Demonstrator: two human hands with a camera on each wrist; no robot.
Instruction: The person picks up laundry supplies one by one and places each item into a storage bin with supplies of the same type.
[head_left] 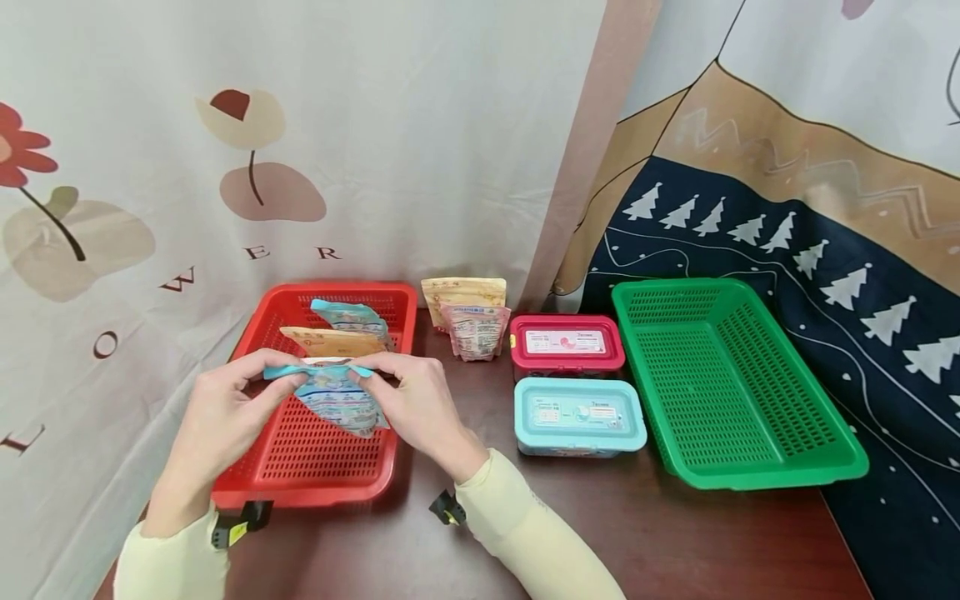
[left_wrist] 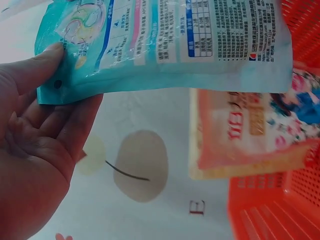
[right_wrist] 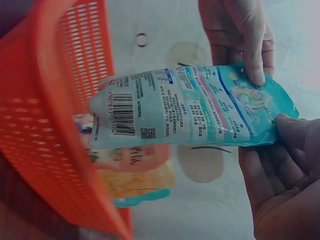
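Note:
Between both hands hangs a light-blue printed pouch (head_left: 341,402), held by its top edge over the red basket (head_left: 315,483). My left hand (head_left: 234,408) pinches one top corner between thumb and fingers. At the opposite top corner, my right hand (head_left: 416,400) pinches the pouch the same way. The right wrist view shows the printed back of the pouch (right_wrist: 170,107) with a barcode near its bottom. Behind it in the basket stand a tan pouch (head_left: 330,341) and another blue pouch (head_left: 352,317), their lower parts hidden.
Right of the red basket, a yellowish pouch (head_left: 465,291) and a pink pouch (head_left: 477,333) stand against the curtain. Beside them are a crimson lidded box (head_left: 566,333) and a light-blue lidded box (head_left: 579,414). A green basket (head_left: 735,479) lies at the right.

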